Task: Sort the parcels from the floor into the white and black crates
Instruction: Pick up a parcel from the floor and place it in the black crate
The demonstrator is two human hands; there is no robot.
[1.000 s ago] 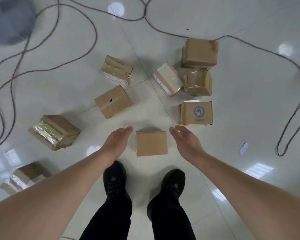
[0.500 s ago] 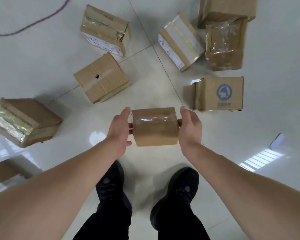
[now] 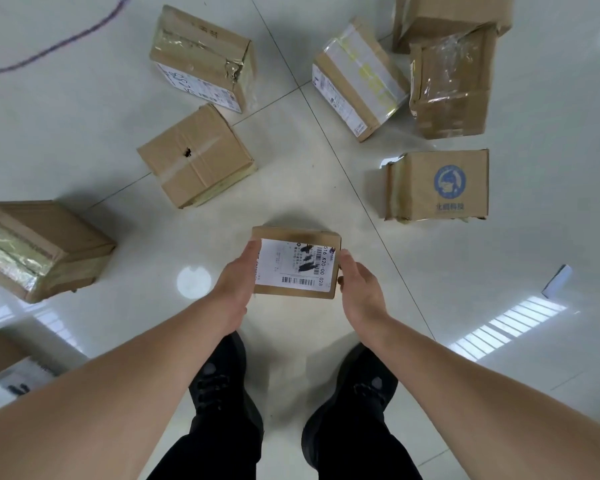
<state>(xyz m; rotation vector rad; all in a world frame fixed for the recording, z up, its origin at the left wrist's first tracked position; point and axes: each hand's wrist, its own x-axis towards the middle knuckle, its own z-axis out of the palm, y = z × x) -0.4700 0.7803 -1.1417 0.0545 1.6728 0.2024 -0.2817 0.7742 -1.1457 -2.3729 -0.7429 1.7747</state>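
Observation:
A small cardboard parcel [image 3: 297, 263] is lifted above the floor, its white shipping label with a barcode facing up at me. My left hand [image 3: 236, 282] grips its left side and my right hand [image 3: 359, 289] presses its right side. Several other brown parcels lie on the pale tiled floor: one with a small hole [image 3: 194, 155], a taped one with a label [image 3: 201, 57], a yellow-taped one [image 3: 359, 77], one with a blue logo [image 3: 437, 185] and a shiny-taped one [image 3: 39, 247] at the left. No white or black crate is in view.
More parcels lie at the top right [image 3: 451, 84] and the bottom left edge [image 3: 7, 368]. A purple cable [image 3: 59, 46] runs across the top left floor. A small white scrap [image 3: 556, 280] lies at the right. My black shoes [image 3: 222, 379] stand below the held parcel.
My hands closed on the small parcel, raised it off the floor and turned it over; its labelled face now points up. My head has lowered toward the parcels.

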